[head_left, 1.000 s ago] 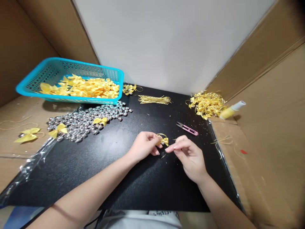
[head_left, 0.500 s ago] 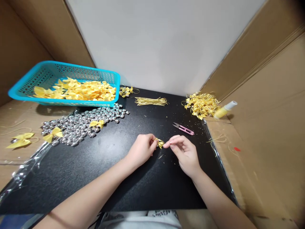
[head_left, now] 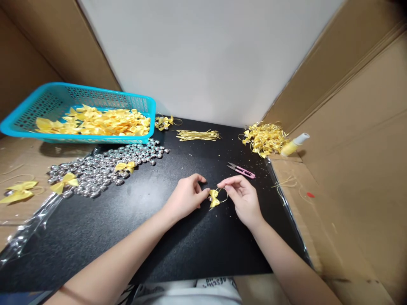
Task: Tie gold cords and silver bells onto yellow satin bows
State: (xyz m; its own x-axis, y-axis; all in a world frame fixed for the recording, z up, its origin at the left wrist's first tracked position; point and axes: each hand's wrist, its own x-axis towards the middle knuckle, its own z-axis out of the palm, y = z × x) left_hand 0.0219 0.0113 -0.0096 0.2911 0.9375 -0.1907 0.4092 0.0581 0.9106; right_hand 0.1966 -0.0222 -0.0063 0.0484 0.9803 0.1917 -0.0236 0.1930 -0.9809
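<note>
Pinches a thin gold cord loop (head_left: 227, 196) between thumb and forefinger of the right hand (head_left: 245, 201). Has the left hand (head_left: 186, 197) with thumb and forefinger parted, thumb tip at the loop's yellow ribbon bow (head_left: 215, 198). Places bow between both hands, inward from the right edge of the black desk (head_left: 127, 228). Includes pink-handled snips (head_left: 241, 170) just beyond, and blue plastic basket (head_left: 95, 137) at far left corner.

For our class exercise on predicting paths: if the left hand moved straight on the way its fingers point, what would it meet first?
The left hand would probably first meet the small yellow ribbon bow beside its thumb; depth is unclear, so they may already touch.
</note>
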